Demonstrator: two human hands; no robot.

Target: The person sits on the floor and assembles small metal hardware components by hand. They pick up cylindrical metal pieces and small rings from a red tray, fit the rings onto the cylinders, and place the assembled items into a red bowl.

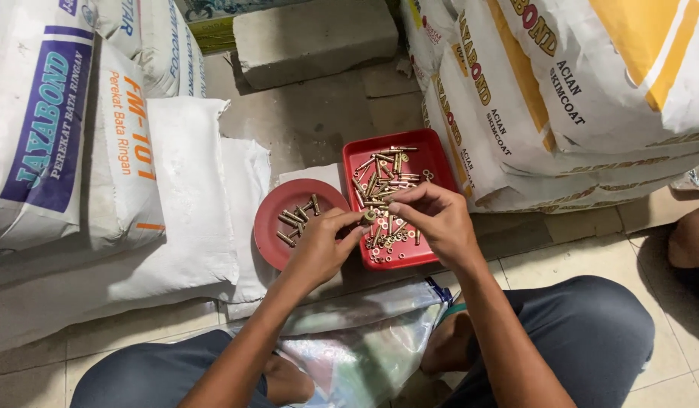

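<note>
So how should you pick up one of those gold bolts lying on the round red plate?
Pinch a gold bolt across the middle of its shaft, coming straight down from above. The bolts lie flat on the round red plate, and the shaft is long and thin, so two fingertips probably fit either side. The left hand is nearest.

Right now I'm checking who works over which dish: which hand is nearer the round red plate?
Left. The left hand overlaps the round red plate at its right edge; the right hand is farther right, over the square red tray.
</note>
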